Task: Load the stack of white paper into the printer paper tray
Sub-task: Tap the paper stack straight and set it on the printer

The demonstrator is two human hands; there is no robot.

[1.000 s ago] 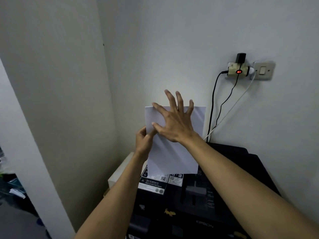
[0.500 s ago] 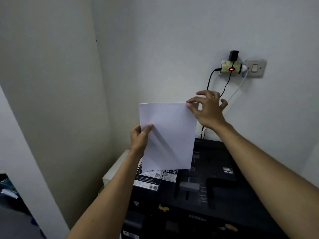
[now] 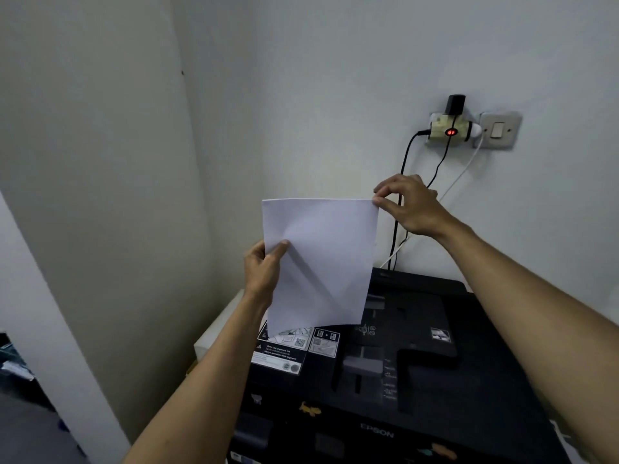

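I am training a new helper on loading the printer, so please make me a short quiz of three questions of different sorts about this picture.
1. True or false: the white paper lies flat inside the printer.
2. Which hand pinches the top right corner of the paper?
A. left hand
B. right hand
C. neither
3. Fill in: on the wall adapter above the printer glows a small ___ light.

Key:
1. False; it is held upright, its lower edge at the printer's rear.
2. B; the left hand grips the left edge.
3. Red.
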